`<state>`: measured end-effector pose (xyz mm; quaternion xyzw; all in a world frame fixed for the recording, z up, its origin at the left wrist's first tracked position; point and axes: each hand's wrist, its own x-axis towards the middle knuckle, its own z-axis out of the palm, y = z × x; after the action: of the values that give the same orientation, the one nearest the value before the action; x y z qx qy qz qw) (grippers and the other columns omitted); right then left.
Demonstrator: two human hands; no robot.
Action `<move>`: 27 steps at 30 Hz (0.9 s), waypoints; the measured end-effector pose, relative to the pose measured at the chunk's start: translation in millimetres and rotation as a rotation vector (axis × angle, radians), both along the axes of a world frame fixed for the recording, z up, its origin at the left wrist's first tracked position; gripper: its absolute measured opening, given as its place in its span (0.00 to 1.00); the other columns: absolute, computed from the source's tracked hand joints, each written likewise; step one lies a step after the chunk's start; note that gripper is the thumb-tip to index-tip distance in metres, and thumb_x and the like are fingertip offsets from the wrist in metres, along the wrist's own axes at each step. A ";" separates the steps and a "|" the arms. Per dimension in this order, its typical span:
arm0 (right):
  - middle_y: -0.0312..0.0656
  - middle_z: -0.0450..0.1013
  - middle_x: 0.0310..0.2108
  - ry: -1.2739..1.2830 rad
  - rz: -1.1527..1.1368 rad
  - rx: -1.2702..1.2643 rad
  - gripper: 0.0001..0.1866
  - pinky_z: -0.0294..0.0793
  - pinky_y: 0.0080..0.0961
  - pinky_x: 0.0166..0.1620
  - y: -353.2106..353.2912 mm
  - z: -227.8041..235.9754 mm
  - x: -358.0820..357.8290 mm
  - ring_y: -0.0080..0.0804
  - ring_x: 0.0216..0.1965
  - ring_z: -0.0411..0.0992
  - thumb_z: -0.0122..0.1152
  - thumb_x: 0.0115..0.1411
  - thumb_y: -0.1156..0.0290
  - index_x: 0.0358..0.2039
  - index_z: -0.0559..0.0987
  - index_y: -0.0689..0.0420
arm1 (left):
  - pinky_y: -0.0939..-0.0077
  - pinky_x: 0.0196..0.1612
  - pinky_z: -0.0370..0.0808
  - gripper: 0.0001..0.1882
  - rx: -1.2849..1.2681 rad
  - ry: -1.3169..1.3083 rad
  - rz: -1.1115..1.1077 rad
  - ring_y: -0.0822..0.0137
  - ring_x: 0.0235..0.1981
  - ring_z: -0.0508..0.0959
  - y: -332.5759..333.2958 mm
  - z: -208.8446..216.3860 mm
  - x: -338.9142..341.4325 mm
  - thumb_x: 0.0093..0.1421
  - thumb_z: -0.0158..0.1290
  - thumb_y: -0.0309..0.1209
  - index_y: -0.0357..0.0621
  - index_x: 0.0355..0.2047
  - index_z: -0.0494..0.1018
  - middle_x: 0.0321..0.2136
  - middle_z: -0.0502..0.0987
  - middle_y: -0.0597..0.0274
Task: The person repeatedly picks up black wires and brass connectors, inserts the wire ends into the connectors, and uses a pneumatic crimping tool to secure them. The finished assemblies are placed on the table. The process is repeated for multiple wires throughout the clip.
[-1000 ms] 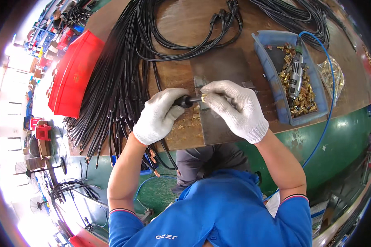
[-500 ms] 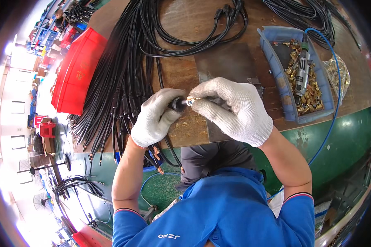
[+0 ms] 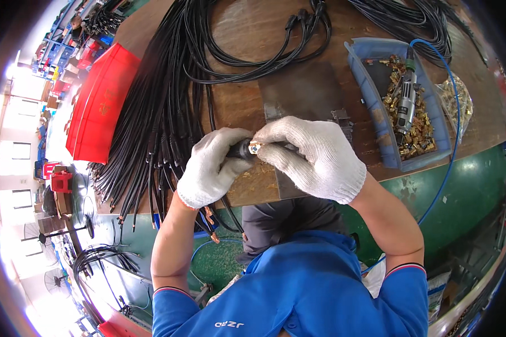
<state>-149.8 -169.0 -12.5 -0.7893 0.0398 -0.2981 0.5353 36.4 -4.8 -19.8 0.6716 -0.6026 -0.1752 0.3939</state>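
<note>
Both my hands wear white knitted gloves and meet above the near edge of the table. My left hand [image 3: 207, 169] is closed round a black cylindrical cable connector [image 3: 240, 149], its end facing right. With thumb and fingertips, my right hand [image 3: 319, 158] pinches a small brass fitting [image 3: 254, 147] at the connector's end. The fitting's face shows a round, bluish-grey centre. My fingers hide much of both parts. Beside and under my left hand, a thick bundle of black cables [image 3: 152, 118] covers the left of the table, some with bare copper ends [image 3: 211, 218] hanging over the edge.
To the right, a blue bin [image 3: 387, 153] holds brass fittings [image 3: 420, 132] with a grey air tool [image 3: 407, 101] on top. The tool's blue hose [image 3: 454, 132] runs off the table. A red bin [image 3: 98, 106] stands left; coiled black cables [image 3: 253, 70] lie at the back.
The brass fitting now sits closer against the black connector, and its face is turned more into view. Both hands are slightly lower in the picture, with the grips kept.
</note>
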 end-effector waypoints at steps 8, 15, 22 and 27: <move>0.49 0.85 0.39 -0.035 -0.039 -0.292 0.09 0.84 0.30 0.40 -9.2 -2.8 -0.9 0.42 0.38 0.87 0.72 0.65 0.76 0.44 0.83 0.60 | 0.54 0.45 0.78 0.24 -0.017 -0.162 -0.059 0.42 0.39 0.82 -9.4 10.6 0.2 0.56 0.70 0.32 0.38 0.51 0.78 0.36 0.82 0.48; 0.48 0.83 0.36 -0.021 -0.092 -0.178 0.03 0.82 0.36 0.38 -9.9 -20.4 2.5 0.47 0.36 0.85 0.65 0.70 0.73 0.42 0.81 0.56 | 0.49 0.44 0.78 0.27 0.066 -0.618 -0.035 0.40 0.37 0.81 -19.9 23.4 -8.1 0.56 0.67 0.31 0.34 0.55 0.76 0.35 0.82 0.47; 0.58 0.82 0.37 0.200 -0.102 0.139 0.14 0.82 0.43 0.43 -2.2 -27.2 21.7 0.58 0.41 0.84 0.62 0.73 0.62 0.45 0.79 0.61 | 0.52 0.45 0.78 0.43 0.094 -0.504 -0.056 0.44 0.40 0.83 -33.8 19.8 3.6 0.53 0.69 0.30 0.38 0.69 0.66 0.38 0.83 0.49; 0.36 0.79 0.33 0.133 -0.171 0.584 0.16 0.75 0.22 0.35 -20.6 -31.6 48.2 0.17 0.32 0.74 0.63 0.75 0.59 0.45 0.81 0.61 | 0.54 0.44 0.80 0.28 -0.332 -0.681 0.115 0.45 0.36 0.83 -35.5 28.1 -9.2 0.54 0.71 0.30 0.38 0.55 0.79 0.34 0.83 0.53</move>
<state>-101.7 -189.6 -44.0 -0.6136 0.2250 -0.2655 0.7088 27.2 -40.3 8.2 0.6511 -0.6805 0.1801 0.2838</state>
